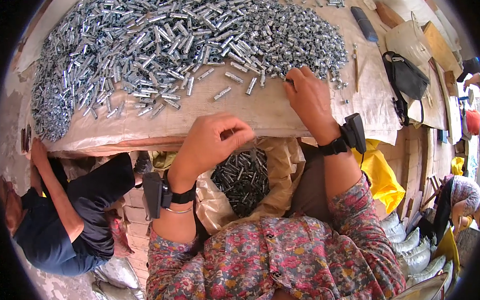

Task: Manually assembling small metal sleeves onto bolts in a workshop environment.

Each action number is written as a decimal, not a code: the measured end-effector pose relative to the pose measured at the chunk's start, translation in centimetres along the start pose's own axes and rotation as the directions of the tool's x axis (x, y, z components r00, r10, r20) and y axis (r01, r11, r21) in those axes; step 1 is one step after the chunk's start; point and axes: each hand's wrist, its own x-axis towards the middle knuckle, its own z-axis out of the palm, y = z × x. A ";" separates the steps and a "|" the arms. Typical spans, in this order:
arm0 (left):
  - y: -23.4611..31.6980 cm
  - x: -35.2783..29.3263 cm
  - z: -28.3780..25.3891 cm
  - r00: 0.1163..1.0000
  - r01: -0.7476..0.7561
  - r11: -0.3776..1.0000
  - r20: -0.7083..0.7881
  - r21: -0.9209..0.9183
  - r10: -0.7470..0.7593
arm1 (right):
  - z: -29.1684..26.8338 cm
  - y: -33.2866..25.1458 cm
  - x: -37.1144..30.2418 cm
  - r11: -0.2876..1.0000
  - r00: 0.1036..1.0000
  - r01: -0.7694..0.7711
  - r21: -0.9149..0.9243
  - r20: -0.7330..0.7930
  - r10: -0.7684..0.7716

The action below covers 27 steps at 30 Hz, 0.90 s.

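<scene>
My right hand [308, 94] is at the near edge of a heap of short shiny metal sleeves [305, 39]. Its fingers are pinched, and the end of a small dark metal piece [289, 81] shows at the fingertips. Over the table's front edge, my left hand [210, 143] is curled with thumb and fingers together; what it holds, if anything, is hidden. Just below it, a tan sack [285, 169] stands open between my legs, with dark metal tubes [243, 179] inside. Longer slotted silver tubes [162, 52] fill the heap's middle and left.
Loose tubes [222, 93] lie near the heap. On the right are a thin rod [356, 69], a dark case [364, 24] and a black bag [409, 78]. A person [68, 225] sits at left; another [463, 197] bends at far right beside filled sacks [412, 250].
</scene>
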 end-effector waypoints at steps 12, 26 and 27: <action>-3.2 2.6 0.7 0.877 0.115 0.817 -0.444 0.565 0.184 | 0.0 0.0 0.3 0.991 1.000 0.006 0.135 -0.031 -0.002; -1.2 1.3 2.3 0.955 0.045 0.858 -0.231 -0.512 -0.188 | -2.0 -4.1 -1.8 0.163 0.939 -0.316 0.935 0.332 -0.085; -1.1 1.2 2.2 0.954 0.051 0.848 -0.225 -0.527 -0.197 | -2.0 -4.1 -1.8 0.164 0.939 -0.316 0.934 0.333 -0.084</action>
